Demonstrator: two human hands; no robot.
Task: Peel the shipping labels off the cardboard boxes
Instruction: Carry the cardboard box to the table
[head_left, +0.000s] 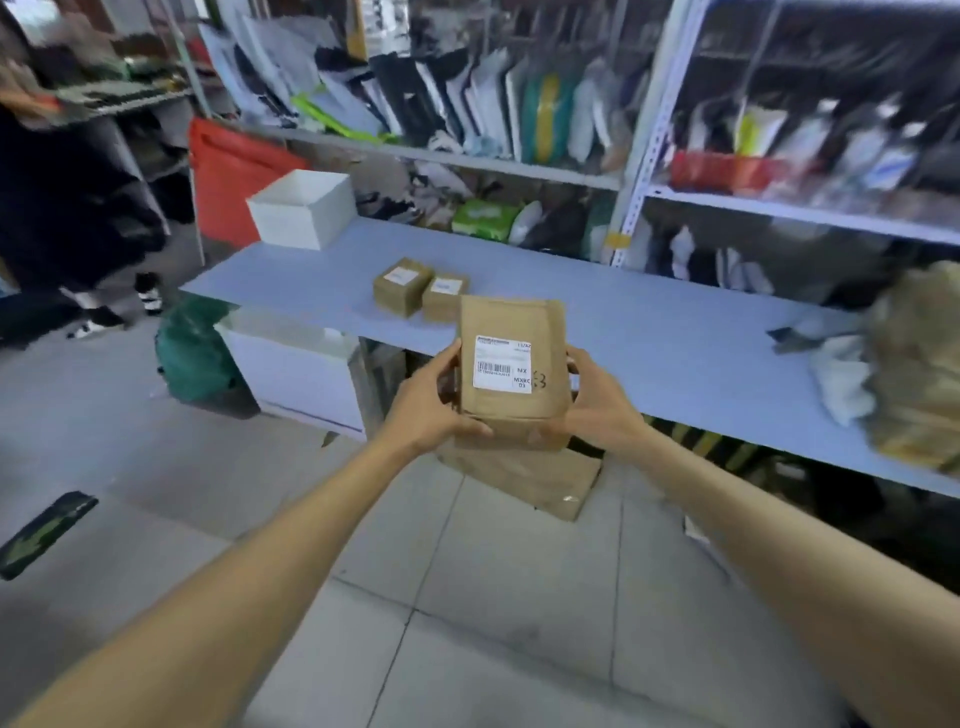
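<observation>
The fine print on the white shipping label of the brown cardboard box is too small for me to read; only a barcode and a few big letters come through. My left hand and right hand grip its sides, and some of my fingers are out of sight behind it. The box also covers part of the flat brown cardboard sheet on the floor. Everything packed on the grey metal shelves is blurred. A crumpled tan bundle is cut off by the right edge.

shipping label on held box: "NX", "MXRC", "03"
</observation>
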